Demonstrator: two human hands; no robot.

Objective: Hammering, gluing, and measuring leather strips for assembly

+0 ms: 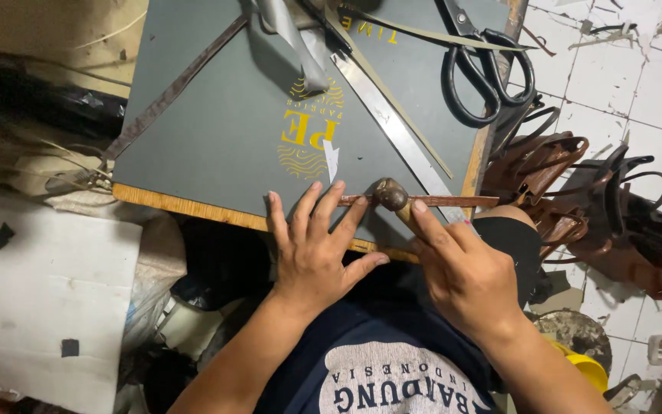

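Observation:
A thin brown leather strip [453, 201] lies across the near edge of a dark grey board [224, 115]. My left hand [312, 249] rests flat on the board with spread fingers, its fingertips pressing the strip's left end. In my right hand [461, 264] I grip the wooden handle of a small hammer with a rounded metal head [390, 194], which sits on the strip just right of my left fingertips.
Black-handled scissors [484, 69] and a long metal ruler [392, 123] lie on the board's far right. A grey ribbon [293, 38] and thin strips cross the top. Brown leather straps [576, 192] pile on the white tiled floor at right. White sheets [32, 291] lie at left.

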